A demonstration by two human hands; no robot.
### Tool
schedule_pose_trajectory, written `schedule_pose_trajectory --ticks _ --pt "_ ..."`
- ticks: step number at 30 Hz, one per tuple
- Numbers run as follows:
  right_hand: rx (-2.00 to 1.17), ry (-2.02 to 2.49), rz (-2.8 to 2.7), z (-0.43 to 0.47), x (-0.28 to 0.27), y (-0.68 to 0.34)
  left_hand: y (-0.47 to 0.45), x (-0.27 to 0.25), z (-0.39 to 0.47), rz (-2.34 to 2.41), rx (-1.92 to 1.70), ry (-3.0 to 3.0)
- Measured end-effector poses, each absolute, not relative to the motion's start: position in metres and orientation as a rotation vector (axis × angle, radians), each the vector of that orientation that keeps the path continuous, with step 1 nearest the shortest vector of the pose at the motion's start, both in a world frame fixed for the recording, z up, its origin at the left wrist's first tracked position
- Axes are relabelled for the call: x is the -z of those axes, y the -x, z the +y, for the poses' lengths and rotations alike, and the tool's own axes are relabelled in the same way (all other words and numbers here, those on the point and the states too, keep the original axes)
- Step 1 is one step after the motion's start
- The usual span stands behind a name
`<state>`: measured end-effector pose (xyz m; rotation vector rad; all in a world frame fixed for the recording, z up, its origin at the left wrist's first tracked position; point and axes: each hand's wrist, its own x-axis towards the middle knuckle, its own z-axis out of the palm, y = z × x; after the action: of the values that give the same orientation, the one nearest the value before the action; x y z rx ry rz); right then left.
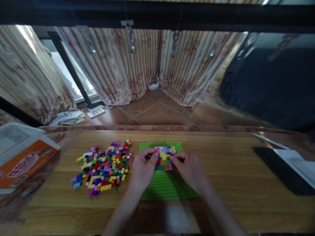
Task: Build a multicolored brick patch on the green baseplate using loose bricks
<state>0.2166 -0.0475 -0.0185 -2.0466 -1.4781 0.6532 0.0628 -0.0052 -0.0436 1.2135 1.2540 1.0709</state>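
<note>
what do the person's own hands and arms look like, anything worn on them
The left hand and right hand are both ungloved. The forearms are bare, with no sleeve, watch or bracelet showing. Whether any ring is worn, I cannot tell.

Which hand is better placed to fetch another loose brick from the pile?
Probably the left hand: it is nearer the brick pile, which lies to its left. The right hand is farther away, at the right side of the assembled bricks.

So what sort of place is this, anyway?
Probably a room in a home: striped, patterned curtains hang above a tiled floor, and colorful toy bricks lie piled on a wood-grained table.
</note>
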Motion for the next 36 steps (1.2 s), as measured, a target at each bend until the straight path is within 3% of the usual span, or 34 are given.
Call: schedule_pose_trajectory --ticks 8,16,28,36 --pt "-0.551 1.575 -1.454 -0.050 0.013 -0.214 -0.065 0.033 -0.006 1.127 -1.079 -1.295" --pt "-0.516 1.278 -1.742 -0.049 0.014 -0.213 -0.056 0.017 -0.005 0.893 -0.841 -1.433" --pt "-0.573 1.527 -1.723 -0.050 0.014 -0.260 -0.050 0.030 0.004 1.207 -0.998 -1.299" --pt "-0.701 1.612 -1.817 -0.050 0.024 -0.261 -0.049 0.035 0.004 1.246 -0.922 -1.340"
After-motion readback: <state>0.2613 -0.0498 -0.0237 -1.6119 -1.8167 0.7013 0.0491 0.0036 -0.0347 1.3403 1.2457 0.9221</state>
